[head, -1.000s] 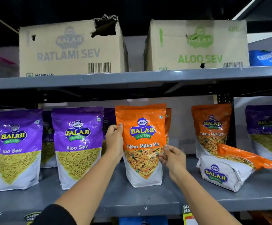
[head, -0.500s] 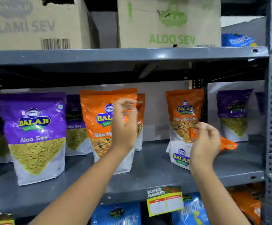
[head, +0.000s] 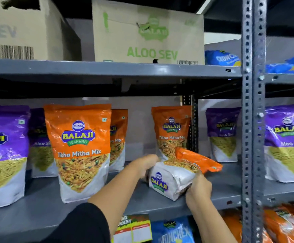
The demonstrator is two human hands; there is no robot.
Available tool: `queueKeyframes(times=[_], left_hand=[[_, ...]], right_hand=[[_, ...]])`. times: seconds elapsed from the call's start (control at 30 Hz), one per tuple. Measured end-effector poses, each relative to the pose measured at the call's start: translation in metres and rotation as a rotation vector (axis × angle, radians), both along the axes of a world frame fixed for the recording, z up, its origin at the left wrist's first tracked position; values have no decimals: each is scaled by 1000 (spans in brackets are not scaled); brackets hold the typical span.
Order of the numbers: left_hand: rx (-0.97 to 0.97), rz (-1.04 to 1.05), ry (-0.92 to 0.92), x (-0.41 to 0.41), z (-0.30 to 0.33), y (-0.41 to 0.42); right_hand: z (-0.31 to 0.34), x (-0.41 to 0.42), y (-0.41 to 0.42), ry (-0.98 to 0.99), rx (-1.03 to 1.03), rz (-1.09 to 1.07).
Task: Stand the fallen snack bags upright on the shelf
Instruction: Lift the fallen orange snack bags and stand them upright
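A fallen orange Tikha Mitha Mix bag lies on its back on the grey shelf, its white base toward me and its orange top pointing back right. My left hand grips its left side and my right hand grips its lower right corner. Another orange bag stands upright to the left, free of my hands. A further upright orange bag stands right behind the fallen one.
Purple Aloo Sev bags stand upright at left and at right. A perforated steel upright rises at right. Cardboard boxes sit on the shelf above. Blue and orange bags and a price tag sit below.
Both hands let go of the upright orange bag and moved right and down onto the fallen orange bag. The view has swung right.
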State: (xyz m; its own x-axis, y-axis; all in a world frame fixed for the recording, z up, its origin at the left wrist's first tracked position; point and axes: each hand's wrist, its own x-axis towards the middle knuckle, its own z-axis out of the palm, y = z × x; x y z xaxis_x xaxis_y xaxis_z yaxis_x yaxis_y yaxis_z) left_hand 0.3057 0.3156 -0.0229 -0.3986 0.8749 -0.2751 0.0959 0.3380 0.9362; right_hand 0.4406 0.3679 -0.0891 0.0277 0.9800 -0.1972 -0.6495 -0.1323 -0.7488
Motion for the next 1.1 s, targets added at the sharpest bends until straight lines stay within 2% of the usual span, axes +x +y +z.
queueKeyframes(times=[0.13, 0.27, 0.33, 0.43, 0.63, 0.73, 0.83, 1.1], left_hand=[[82, -26, -37, 6, 0, -20], [182, -20, -118, 6, -6, -34], [260, 43, -191, 8, -9, -37], [414, 193, -228, 12, -7, -44], [799, 439, -171, 25, -4, -73], [908, 509, -120, 29, -9, -86], [950, 525, -139, 34, -16, -91], [895, 528, -249, 29, -20, -77]], right_hand=[[-5, 12, -1, 174, -62, 106], [-10, 20, -6, 184, 15, 224], [-5, 23, -11, 146, 118, 268], [19, 29, -22, 99, 164, 226], [49, 34, -26, 129, 378, 340], [57, 40, -22, 122, 447, 371], [60, 41, -21, 128, 476, 401], [51, 34, -5, 70, 480, 444]])
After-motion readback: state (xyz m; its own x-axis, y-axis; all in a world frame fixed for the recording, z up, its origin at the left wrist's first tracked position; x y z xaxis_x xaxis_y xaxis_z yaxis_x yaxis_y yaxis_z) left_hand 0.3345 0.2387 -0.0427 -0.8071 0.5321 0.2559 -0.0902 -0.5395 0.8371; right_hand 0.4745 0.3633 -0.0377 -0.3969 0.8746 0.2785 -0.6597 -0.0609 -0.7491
